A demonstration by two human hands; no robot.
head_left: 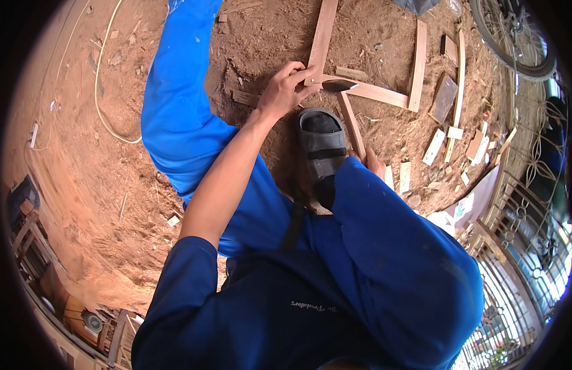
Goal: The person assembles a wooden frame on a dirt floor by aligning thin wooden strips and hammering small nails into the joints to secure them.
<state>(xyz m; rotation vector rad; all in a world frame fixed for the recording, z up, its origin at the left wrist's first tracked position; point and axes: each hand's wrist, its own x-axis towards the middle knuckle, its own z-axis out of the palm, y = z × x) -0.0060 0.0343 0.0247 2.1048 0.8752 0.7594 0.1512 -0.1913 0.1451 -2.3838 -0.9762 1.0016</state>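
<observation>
A frame of pale wooden strips [385, 94] lies on the ground ahead of me, with one upright strip [323, 36] running away from its left corner. At that corner my left hand [283, 89] grips the end of the upright strip between thumb and fingers. A small shiny spot, perhaps a nail head, shows between the fingertips. My right hand [375, 164], partly hidden behind my knee, is closed round the wooden handle of a hammer [352, 126]. Its dark, pointed head lies over the cross strip, just right of my left fingertips. My sandalled foot [323, 139] is between both hands.
Wood offcuts [434, 147] and a dark block [444, 97] lie scattered at the right. A bicycle wheel [514, 43] stands at the upper right, above a metal grille [514, 271]. A pale cable [99, 92] curves over the dirt floor [82, 197] at the left.
</observation>
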